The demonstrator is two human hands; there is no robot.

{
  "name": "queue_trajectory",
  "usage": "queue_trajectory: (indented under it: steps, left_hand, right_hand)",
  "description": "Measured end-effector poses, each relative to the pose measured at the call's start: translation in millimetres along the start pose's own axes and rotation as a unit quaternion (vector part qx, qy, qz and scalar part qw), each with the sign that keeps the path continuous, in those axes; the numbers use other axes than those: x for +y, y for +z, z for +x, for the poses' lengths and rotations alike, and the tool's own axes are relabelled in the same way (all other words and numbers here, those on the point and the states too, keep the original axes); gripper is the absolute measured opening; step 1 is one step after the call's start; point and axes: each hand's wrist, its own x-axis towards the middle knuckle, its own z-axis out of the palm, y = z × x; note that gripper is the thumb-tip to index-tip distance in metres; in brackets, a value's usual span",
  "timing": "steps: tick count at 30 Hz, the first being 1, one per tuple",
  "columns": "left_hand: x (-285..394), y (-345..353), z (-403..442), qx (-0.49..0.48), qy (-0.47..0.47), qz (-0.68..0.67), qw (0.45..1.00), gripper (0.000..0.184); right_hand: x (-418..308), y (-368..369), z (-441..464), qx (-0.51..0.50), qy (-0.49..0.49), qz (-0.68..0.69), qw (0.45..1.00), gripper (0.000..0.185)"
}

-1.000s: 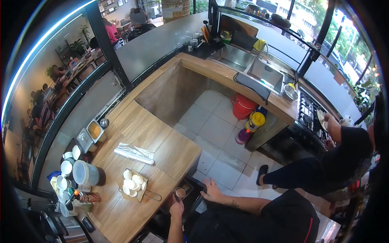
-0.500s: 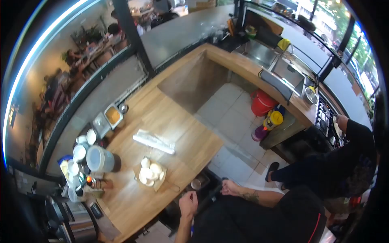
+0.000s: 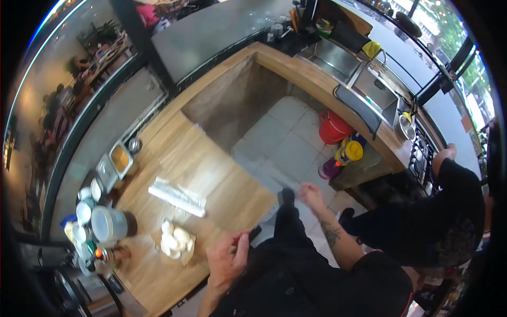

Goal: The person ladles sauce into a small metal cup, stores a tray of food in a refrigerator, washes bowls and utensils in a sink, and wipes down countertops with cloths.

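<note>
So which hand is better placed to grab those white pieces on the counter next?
Probably the left hand: it appears beside the counter, nearer the white pieces; the right hand appears out over the floor.

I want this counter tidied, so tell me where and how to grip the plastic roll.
Best across the middle of the plastic roll, from above, probably coming from the side facing the white food: it lies long and flat, with loose film along its other side.
</note>
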Motion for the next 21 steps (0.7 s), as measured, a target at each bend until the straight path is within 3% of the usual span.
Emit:
queue_trajectory:
  steps: [2,4,6,10,11,13,17,19,21]
  left_hand:
    - [20,16,49,-0.042,0.049,0.02,0.998,0.011]
    - [26,44,101,-0.051,0.062,0.013,0.997,0.011]
    - [22,82,157,-0.059,0.059,0.019,0.996,0.012]
    - [-2,180,292,-0.049,-0.069,0.024,0.996,0.013]
    - [-18,204,329,-0.05,-0.081,0.036,0.995,0.017]
    - [-31,247,410,-0.075,-0.208,0.015,0.975,0.021]
    - [-97,323,575,-0.055,-0.07,0.082,0.993,0.027]
    - [-124,359,651,-0.006,-0.005,0.106,0.994,0.028]
    - [-136,385,721,0.004,0.042,0.117,0.992,0.033]
  right_hand:
    - [-76,-2,77,0.076,-0.095,-0.014,0.992,0.027]
    - [-153,-2,175,0.101,-0.281,-0.117,0.947,0.035]
    - [-284,41,244,0.071,-0.315,-0.116,0.939,0.049]
    - [-470,118,458,0.089,-0.442,-0.23,0.863,0.076]
    - [-501,134,520,0.094,-0.52,-0.25,0.811,0.083]
    - [-546,162,635,0.157,-0.577,-0.348,0.722,0.095]
    - [-591,196,722,0.088,-0.548,-0.41,0.724,0.092]
    - [-604,195,724,-0.03,-0.474,-0.388,0.79,0.086]
    - [-607,194,730,-0.02,-0.527,-0.376,0.762,0.079]
